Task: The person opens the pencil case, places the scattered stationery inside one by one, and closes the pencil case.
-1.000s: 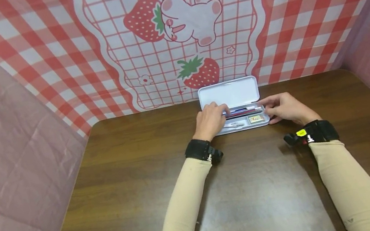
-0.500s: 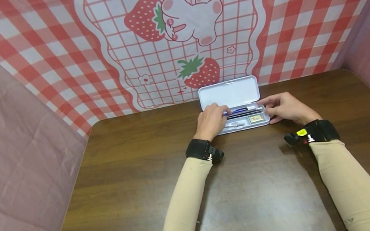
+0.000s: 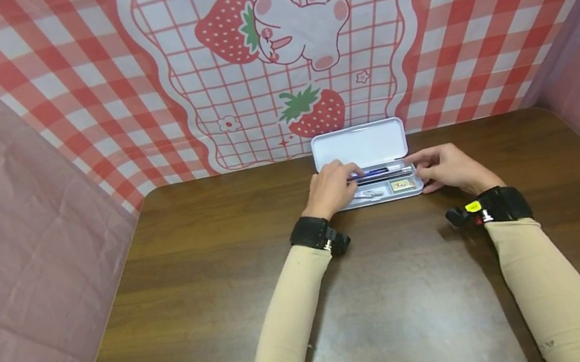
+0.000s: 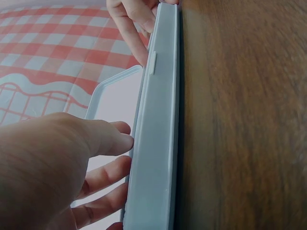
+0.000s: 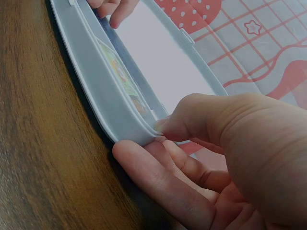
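Note:
A pale pencil case (image 3: 359, 146) stands with its lid raised against the back wall cloth. Inside lie a blue pen (image 3: 376, 172) and dark, slender pencils (image 3: 386, 177). Its front compartments hold a thin silvery tool (image 3: 369, 195) and a small block with a coloured picture (image 3: 401, 185). My left hand (image 3: 329, 190) reaches over the case's left end, fingers loosely bent at the pens; in the left wrist view its fingertips are partly hidden behind the rim. My right hand (image 5: 192, 158) pinches the right front corner, thumb on the rim and fingers beneath.
The brown wooden table (image 3: 198, 288) stretches out in front of the case. A red-and-white checked cloth (image 3: 476, 44) with strawberries hangs right behind it, and pinkish cloths (image 3: 12, 223) close off both sides.
A red pencil that showed beside the left fingers a second ago is out of sight; the blue pen and dark pencils show more plainly. Both hands have stayed almost still.

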A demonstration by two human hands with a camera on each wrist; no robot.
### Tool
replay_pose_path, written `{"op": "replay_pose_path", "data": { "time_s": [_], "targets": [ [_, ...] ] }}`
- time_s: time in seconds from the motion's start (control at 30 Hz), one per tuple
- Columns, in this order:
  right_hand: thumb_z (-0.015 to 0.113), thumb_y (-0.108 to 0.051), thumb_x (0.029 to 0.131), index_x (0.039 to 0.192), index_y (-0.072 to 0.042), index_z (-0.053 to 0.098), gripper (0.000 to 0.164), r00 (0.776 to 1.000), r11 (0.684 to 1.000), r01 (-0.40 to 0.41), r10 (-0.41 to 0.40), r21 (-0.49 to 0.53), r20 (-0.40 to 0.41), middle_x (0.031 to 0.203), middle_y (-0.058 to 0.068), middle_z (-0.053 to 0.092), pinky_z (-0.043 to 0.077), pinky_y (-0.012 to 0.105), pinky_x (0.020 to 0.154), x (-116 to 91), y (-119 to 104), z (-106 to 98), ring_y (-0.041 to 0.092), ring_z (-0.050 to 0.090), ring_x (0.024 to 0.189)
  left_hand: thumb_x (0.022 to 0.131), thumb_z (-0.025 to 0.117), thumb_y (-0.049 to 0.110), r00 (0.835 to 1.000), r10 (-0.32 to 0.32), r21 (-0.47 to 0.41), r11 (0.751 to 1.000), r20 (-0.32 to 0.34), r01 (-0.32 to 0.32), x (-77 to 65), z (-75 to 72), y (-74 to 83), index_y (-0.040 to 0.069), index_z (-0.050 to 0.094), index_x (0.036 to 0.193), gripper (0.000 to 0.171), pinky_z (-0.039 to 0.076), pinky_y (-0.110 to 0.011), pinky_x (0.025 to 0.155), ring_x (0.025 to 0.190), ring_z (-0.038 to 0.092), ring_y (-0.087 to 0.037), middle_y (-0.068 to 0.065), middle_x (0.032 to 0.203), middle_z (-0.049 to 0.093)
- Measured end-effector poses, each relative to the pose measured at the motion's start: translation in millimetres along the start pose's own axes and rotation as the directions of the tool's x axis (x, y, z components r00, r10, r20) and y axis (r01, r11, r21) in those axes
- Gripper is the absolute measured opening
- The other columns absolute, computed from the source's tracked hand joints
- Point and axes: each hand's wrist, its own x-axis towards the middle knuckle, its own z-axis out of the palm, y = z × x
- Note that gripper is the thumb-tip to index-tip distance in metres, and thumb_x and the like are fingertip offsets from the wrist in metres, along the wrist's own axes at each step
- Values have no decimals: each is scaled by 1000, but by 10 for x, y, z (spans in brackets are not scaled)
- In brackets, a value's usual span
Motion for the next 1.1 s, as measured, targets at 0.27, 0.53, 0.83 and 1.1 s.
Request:
{"op": "replay_pose_path", "data": {
  "time_s": [0.27,0.53,0.83,1.1],
  "targets": [
    [64,-8,95,135,-3,60,41,1000,1000,14,-14,19,6,101,22,54,63,31,64,-35,-41,-17,23,63,79,92,63,23,1000,2,-19,1000,15,-2,-8,-58,27,30,71,121,30,53,-34,77,96,59,-16,2,105,66],
    [64,-8,94,134,-3,61,40,1000,1000,23,-23,18,2,99,22,56,63,31,64,-32,-41,2,25,64,79,90,64,25,999,10,-52,999,-52,-13,-45,-138,5,29,60,133,43,53,-32,73,96,58,-13,2,109,63],
    [63,-6,94,134,-2,61,40,1000,999,27,-27,18,2,99,22,56,63,32,64,-33,-32,2,24,64,79,85,68,36,999,-32,-65,997,-39,29,-168,-195,-176,31,52,140,57,50,-34,75,96,52,-14,2,112,57],
    [63,-8,94,135,-2,60,41,1000,1000,23,-23,19,3,99,20,57,63,33,65,-22,-5,-5,24,65,79,81,69,46,997,-76,-58,996,-24,75,-292,-253,-400,29,50,142,67,50,-37,79,99,52,-17,-1,116,58]
  ]
}}
